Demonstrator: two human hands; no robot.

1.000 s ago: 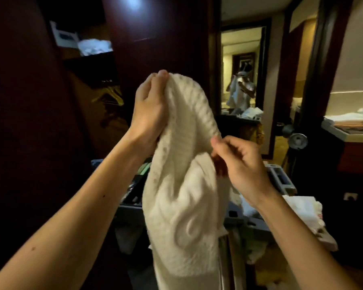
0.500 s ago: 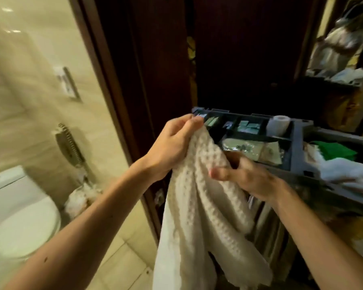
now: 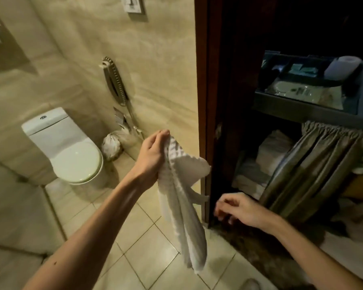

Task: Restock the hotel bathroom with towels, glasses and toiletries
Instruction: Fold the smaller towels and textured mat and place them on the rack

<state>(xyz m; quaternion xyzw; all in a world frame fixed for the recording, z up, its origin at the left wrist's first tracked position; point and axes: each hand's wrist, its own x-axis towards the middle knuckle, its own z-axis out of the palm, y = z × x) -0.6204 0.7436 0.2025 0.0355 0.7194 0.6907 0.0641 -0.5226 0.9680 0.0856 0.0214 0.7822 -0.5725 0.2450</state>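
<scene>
My left hand (image 3: 152, 155) grips the top of a white waffle-weave towel (image 3: 182, 206), which hangs down loosely over the tiled bathroom floor. My right hand (image 3: 237, 208) is lower and to the right, near the dark wooden door frame (image 3: 205, 101), with its fingers loosely curled and nothing in them. Beyond the doorway stands the housekeeping cart (image 3: 314, 105). Its top tray holds toiletry packets and a toilet paper roll (image 3: 342, 66). Folded white towels (image 3: 266, 160) lie on its lower shelf behind a grey curtain (image 3: 314, 170).
A white toilet (image 3: 67, 151) with its lid down stands at the left against the beige marble wall. A wall phone (image 3: 114, 80) hangs on that wall, and a tied white bag (image 3: 111, 146) sits on the floor below it. A light switch (image 3: 133, 4) is near the top.
My view has swung left and down into the bathroom. My right hand has let go of the towel and dropped toward the door frame. The left hand still holds the towel.
</scene>
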